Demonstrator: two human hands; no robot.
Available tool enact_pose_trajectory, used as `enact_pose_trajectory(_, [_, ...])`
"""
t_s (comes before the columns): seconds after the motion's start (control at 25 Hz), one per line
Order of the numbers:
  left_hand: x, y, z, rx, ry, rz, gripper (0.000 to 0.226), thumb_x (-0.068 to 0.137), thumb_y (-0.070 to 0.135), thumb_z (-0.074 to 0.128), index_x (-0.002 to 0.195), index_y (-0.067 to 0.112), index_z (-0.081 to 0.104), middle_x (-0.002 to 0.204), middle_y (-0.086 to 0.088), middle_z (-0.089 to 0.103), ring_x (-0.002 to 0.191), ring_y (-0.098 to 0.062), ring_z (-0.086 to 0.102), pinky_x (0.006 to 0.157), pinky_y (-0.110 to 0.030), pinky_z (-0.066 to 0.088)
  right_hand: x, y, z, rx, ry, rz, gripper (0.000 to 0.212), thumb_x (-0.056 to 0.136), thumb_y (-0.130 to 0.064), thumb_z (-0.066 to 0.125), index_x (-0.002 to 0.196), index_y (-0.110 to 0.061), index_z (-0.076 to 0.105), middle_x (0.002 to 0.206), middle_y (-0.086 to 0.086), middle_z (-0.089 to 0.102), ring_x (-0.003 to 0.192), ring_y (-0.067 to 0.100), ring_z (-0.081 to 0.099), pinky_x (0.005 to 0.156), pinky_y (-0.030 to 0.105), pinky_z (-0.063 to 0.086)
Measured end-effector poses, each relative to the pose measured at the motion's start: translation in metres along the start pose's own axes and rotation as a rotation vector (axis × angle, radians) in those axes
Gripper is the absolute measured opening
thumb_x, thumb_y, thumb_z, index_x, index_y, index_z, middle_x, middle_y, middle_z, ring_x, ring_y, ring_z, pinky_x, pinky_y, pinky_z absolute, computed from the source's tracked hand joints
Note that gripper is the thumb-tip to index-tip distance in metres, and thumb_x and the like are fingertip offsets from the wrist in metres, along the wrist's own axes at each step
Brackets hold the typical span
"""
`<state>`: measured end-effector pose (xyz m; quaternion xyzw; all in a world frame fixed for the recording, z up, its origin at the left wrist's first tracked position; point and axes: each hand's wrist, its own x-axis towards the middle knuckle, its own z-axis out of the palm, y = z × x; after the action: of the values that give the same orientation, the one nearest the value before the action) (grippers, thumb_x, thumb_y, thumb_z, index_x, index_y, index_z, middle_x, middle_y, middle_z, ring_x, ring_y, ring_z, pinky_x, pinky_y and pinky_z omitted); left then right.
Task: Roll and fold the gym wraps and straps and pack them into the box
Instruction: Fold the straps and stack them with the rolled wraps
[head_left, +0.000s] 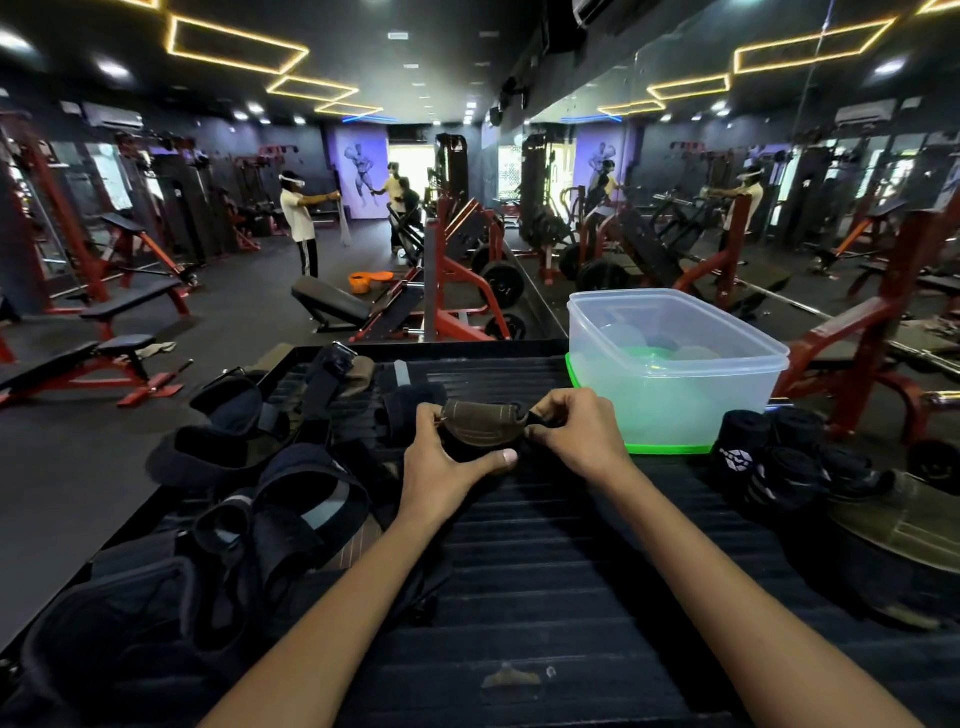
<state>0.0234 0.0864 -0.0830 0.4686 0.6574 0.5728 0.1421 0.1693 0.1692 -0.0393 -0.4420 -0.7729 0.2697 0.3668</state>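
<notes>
Left hand (441, 457) and right hand (576, 431) both pinch a brown padded strap (480, 423) over the desk (545, 571), just left of the clear plastic box (675, 364).

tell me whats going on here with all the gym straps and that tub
A person is working at a black ribbed surface in a gym. Both hands, the left hand and the right hand, grip a brown padded strap, apparently folding it. A pile of loose black straps lies to the left. Several rolled black wraps sit to the right, beside a clear plastic box resting on its green lid; no straps appear to be inside yet.
</notes>
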Motion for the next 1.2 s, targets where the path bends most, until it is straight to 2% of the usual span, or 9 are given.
enact_pose_trajectory(0.12, [-0.002,0.006,-0.002,0.037,0.043,-0.002,0.067,0.058,0.037,0.089,0.103,0.019,0.043,0.098,0.012,0.062,0.09,0.0,0.058,0.068,-0.003,0.041,-0.005,-0.006,0.003,-0.038,-0.029,-0.037,0.013,0.073,-0.009,0.078,0.075,-0.015,0.066,0.073,-0.001,0.065,0.068,0.011,0.058,0.059,0.013,0.04])
enact_pose_trajectory(0.28, [-0.003,0.008,-0.005,0.064,0.069,-0.025,0.068,0.056,0.043,0.088,0.102,0.02,0.043,0.098,0.01,0.063,0.091,-0.004,0.059,0.071,-0.012,0.041,-0.009,-0.01,0.008,-0.03,-0.035,-0.04,0.018,0.073,-0.011,0.079,0.073,-0.018,0.062,0.073,-0.001,0.062,0.065,0.006,0.054,0.052,0.003,0.036])
enact_pose_trajectory(0.44, [-0.003,0.008,-0.006,0.044,0.055,-0.037,0.063,0.059,0.046,0.086,0.102,0.019,0.048,0.096,0.014,0.063,0.089,0.001,0.059,0.068,-0.007,0.043,-0.009,-0.009,0.012,0.016,-0.021,-0.016,0.013,0.074,-0.013,0.078,0.078,-0.017,0.066,0.077,-0.001,0.064,0.072,0.009,0.057,0.054,0.003,0.036])
enact_pose_trajectory(0.68, [-0.003,0.009,-0.001,0.023,0.029,-0.092,0.055,0.073,0.05,0.075,0.106,0.014,0.049,0.092,0.008,0.064,0.084,-0.006,0.062,0.062,-0.012,0.044,-0.013,-0.015,0.007,-0.01,0.012,-0.086,0.012,0.077,-0.007,0.069,0.088,-0.008,0.074,0.077,0.0,0.064,0.074,0.013,0.059,0.058,0.008,0.036])
enact_pose_trajectory(0.8, [-0.003,0.011,0.001,-0.006,0.043,-0.129,0.056,0.073,0.05,0.075,0.106,0.014,0.048,0.093,0.003,0.064,0.08,-0.009,0.06,0.06,-0.014,0.042,-0.02,-0.02,0.016,-0.144,0.04,-0.201,0.018,0.082,-0.017,0.064,0.094,-0.004,0.068,0.087,0.002,0.049,0.081,0.016,0.05,0.07,0.019,0.039])
enact_pose_trajectory(0.92, [-0.003,0.016,-0.001,-0.089,0.027,-0.167,0.064,0.068,0.055,0.075,0.107,0.016,0.044,0.092,0.002,0.06,0.081,-0.009,0.058,0.066,-0.017,0.043,-0.029,-0.02,0.029,-0.215,-0.091,-0.312,0.061,0.081,-0.019,0.058,0.135,0.003,0.041,0.115,0.008,0.038,0.11,0.022,0.039,0.089,0.017,0.031])
enact_pose_trajectory(1.0, [-0.003,0.018,-0.001,-0.158,0.031,-0.203,0.068,0.064,0.059,0.074,0.108,0.017,0.044,0.09,0.005,0.058,0.081,-0.009,0.058,0.069,-0.02,0.043,-0.034,-0.02,0.032,-0.21,-0.166,-0.341,0.077,0.081,-0.017,0.059,0.147,0.0,0.023,0.13,0.008,0.03,0.121,0.02,0.029,0.097,0.017,0.028])
enact_pose_trajectory(1.12, [0.002,0.007,-0.003,-0.225,0.108,-0.267,0.056,0.069,0.054,0.076,0.103,0.021,0.046,0.097,0.003,0.062,0.089,-0.011,0.062,0.08,-0.027,0.05,-0.035,-0.018,0.032,-0.227,-0.184,-0.432,0.074,0.081,-0.018,0.06,0.147,-0.005,0.03,0.131,0.007,0.033,0.121,0.019,0.031,0.099,0.018,0.029])
enact_pose_trajectory(1.2, [0.008,-0.001,-0.005,-0.269,0.103,-0.29,0.05,0.07,0.051,0.078,0.098,0.023,0.047,0.1,-0.004,0.065,0.094,-0.02,0.065,0.087,-0.037,0.054,-0.03,-0.016,0.033,-0.109,-0.127,-0.407,0.06,0.081,-0.019,0.06,0.138,-0.005,0.048,0.12,0.003,0.044,0.113,0.017,0.043,0.094,0.019,0.035])
